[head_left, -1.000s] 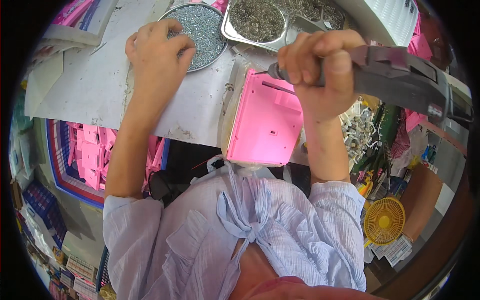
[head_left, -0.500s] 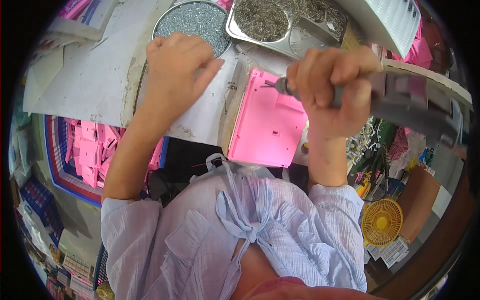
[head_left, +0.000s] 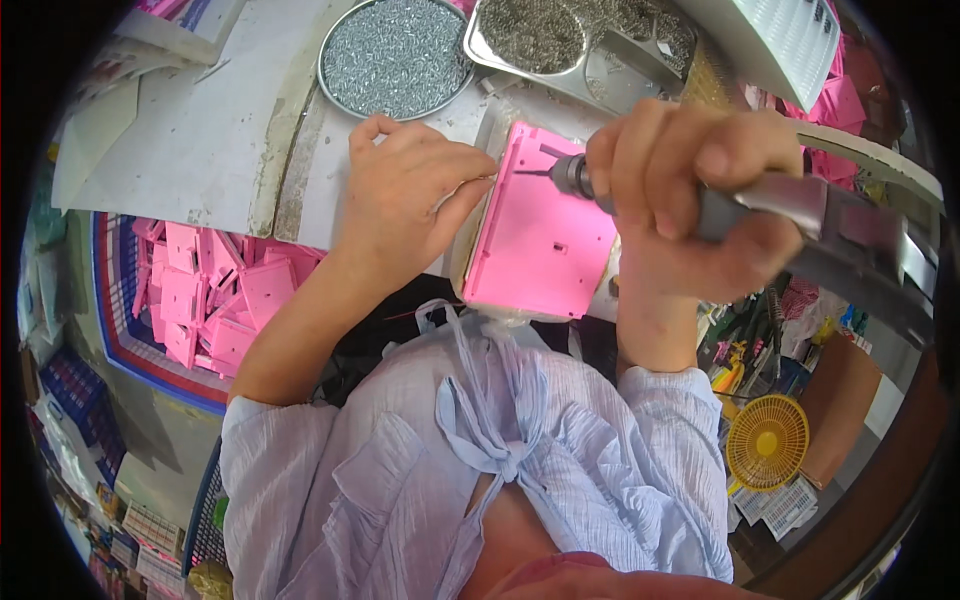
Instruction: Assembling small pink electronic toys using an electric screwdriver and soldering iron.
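Observation:
A pink plastic panel point(head_left: 543, 235) with small holes lies on the table in front of me. My right hand point(head_left: 690, 190) is wrapped round a grey electric screwdriver point(head_left: 815, 215), its thin bit reaching left over the panel's upper part. Whether the tip touches the panel I cannot tell. By the panel's upper left edge is my left hand point(head_left: 410, 190), thumb and forefinger pressed together; what they hold, if anything, is too small to make out. Just beyond that hand stands a round metal dish point(head_left: 398, 60) full of small silvery screws.
A metal tray point(head_left: 478, 45) with small brownish metal pieces sits behind the panel, beside a white plastic box point(head_left: 770, 45). At the lower left is a blue-and-red basket point(head_left: 115, 315) of pink parts. A yellow basket point(head_left: 768, 442) stands at the right.
My left hand has come from the screw dish toward me and right, to the panel's edge, its fingers now pinched. The screwdriver's body has swung slightly downward at the right.

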Demonstrator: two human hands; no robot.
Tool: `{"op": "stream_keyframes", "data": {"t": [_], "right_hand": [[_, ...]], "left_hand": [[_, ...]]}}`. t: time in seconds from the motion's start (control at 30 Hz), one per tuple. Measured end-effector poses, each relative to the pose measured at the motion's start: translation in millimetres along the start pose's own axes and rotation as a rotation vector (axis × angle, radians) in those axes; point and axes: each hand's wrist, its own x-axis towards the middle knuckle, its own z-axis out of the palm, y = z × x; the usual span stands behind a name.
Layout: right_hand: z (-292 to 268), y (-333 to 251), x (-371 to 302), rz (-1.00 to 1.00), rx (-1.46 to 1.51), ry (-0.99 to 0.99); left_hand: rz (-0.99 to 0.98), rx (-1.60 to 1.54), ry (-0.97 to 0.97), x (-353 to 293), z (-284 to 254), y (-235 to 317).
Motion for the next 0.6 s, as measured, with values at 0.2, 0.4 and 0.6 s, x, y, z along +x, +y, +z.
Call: {"op": "stream_keyframes", "data": {"t": [0.2,0.4,0.6], "right_hand": [[11,-6,-6,0.036,0.053,-0.03],[19,-9,-17,0.091,0.029,0.02],[33,-14,-40,0.185,0.107,0.078]], "left_hand": [[0.035,-0.048,0.017,-2,0,5],[0.118,0.0,-0.028,1,-8,1],[0.023,0.639,0.045,43,-23,-58]]}}
